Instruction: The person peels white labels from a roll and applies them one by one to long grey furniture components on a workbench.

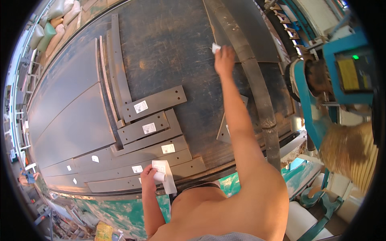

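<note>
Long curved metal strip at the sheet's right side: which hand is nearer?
Right. The right hand, holding a small white label, is stretched out just beside the curved strip. The left hand holds a label roll at the near edge, well away.

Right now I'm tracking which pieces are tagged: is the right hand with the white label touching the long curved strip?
Cannot tell. In the head view the right hand and white label overlap the long curved strip's edge, but contact isn't plainly visible.

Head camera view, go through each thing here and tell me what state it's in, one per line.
Left hand: closed on the label roll, its strip hanging loose.
Right hand: stretched far out, pinching a white label.
Metal plates: flat, overlapping, most labelled.
Curved metal strip: flat, no label visible.
</note>
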`<state>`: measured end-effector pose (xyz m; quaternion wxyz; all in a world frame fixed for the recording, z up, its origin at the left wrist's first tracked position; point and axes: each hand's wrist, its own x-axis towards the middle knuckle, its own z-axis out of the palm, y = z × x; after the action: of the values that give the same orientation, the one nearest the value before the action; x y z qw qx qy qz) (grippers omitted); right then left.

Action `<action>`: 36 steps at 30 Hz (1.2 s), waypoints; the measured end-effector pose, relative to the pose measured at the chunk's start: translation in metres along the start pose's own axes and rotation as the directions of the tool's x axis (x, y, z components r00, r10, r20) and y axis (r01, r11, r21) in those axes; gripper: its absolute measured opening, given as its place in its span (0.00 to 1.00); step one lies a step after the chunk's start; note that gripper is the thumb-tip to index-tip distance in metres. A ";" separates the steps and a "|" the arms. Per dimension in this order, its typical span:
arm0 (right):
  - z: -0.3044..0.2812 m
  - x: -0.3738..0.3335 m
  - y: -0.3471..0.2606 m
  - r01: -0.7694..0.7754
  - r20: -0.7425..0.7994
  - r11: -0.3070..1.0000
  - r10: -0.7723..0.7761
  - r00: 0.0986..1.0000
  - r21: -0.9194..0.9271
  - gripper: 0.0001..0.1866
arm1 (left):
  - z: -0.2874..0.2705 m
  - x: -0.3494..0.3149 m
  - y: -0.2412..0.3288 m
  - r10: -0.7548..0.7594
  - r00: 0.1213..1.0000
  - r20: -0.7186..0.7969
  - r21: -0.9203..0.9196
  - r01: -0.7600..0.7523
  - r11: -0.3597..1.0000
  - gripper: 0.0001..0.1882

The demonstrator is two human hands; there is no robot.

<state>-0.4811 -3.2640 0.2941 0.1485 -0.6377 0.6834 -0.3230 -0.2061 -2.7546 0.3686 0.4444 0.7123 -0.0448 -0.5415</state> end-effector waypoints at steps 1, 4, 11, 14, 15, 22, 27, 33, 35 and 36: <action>0.010 0.017 0.013 -0.022 -0.096 0.996 0.013 0.995 -0.091 0.35 | 0.001 0.003 -0.005 -0.006 1.000 -0.029 -0.012 0.006 1.000 0.14; 0.041 0.034 0.033 0.043 0.055 0.890 -0.020 0.998 -0.453 0.43 | 0.011 0.010 -0.008 -0.054 0.995 -0.084 -0.022 0.053 0.998 0.13; 0.019 0.035 0.034 0.455 -0.213 0.812 -0.549 0.808 -0.365 0.11 | 0.028 0.013 0.020 -0.033 0.997 -0.063 0.026 0.035 0.999 0.14; 0.016 0.029 0.072 0.354 -0.099 0.890 -0.395 0.913 -0.286 0.20 | 0.016 0.011 0.005 -0.029 0.996 -0.087 0.016 0.030 0.999 0.14; 0.011 0.024 0.070 0.343 -0.085 0.911 -0.370 0.925 -0.229 0.23 | 0.012 0.009 0.002 -0.038 0.995 -0.089 0.012 0.039 0.999 0.14; -0.019 -0.113 -0.050 0.410 0.225 0.909 -0.416 0.881 0.075 0.27 | 0.001 -0.019 0.001 0.028 0.994 -0.107 -0.189 -0.048 0.981 0.15; -0.063 -0.318 -0.160 -0.217 0.785 0.799 -0.432 0.444 0.562 0.28 | -0.031 -0.054 0.003 0.176 0.973 -0.148 -0.465 -0.226 0.856 0.19; -0.073 -0.505 -0.254 -0.536 0.766 0.703 -0.625 -0.151 0.468 0.25 | -0.128 -0.111 -0.077 0.247 0.945 -0.212 -0.678 -0.325 0.660 0.16; -0.084 -0.550 -0.297 -0.498 0.783 0.775 -0.563 -0.265 0.388 0.25 | -0.170 -0.144 -0.107 0.209 0.943 -0.259 -0.794 -0.331 0.509 0.17; -0.084 -0.577 -0.313 -0.349 0.772 0.805 -0.576 -0.267 0.480 0.26 | -0.191 -0.157 -0.130 0.199 0.939 -0.282 -0.812 -0.344 0.472 0.19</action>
<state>-0.2078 -2.6776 0.4342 0.7700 -0.6221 0.0816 0.1156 -0.1697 -2.4790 0.3982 0.8171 0.4246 0.1462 -0.3615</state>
